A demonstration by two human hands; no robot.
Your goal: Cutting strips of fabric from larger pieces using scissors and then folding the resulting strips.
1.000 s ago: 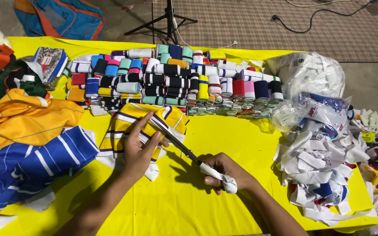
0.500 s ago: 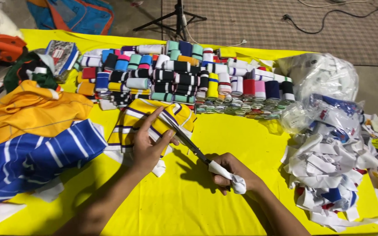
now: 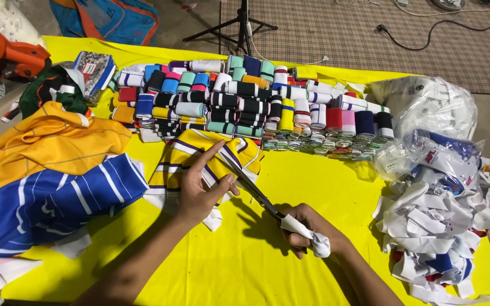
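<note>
My right hand (image 3: 312,227) grips the cloth-wrapped handles of a pair of scissors (image 3: 254,191), whose blades point up and left over a yellow knit piece with white and dark stripes (image 3: 182,156). My left hand (image 3: 201,189) presses flat on that striped piece just left of the blades, index finger stretched toward the blade tips. The piece lies on a yellow table cover (image 3: 290,170).
Rows of rolled striped ribbing in many colours (image 3: 245,105) fill the table's back. A blue striped cloth (image 3: 52,201) and an orange-yellow cloth (image 3: 41,144) lie left. Clear bags (image 3: 426,105) and a heap of white strips (image 3: 438,226) sit right. A tripod (image 3: 242,22) stands behind.
My view has drifted slightly, shifting the scene. Both hands stay on the striped piece and scissors, which keep about the same pose.
</note>
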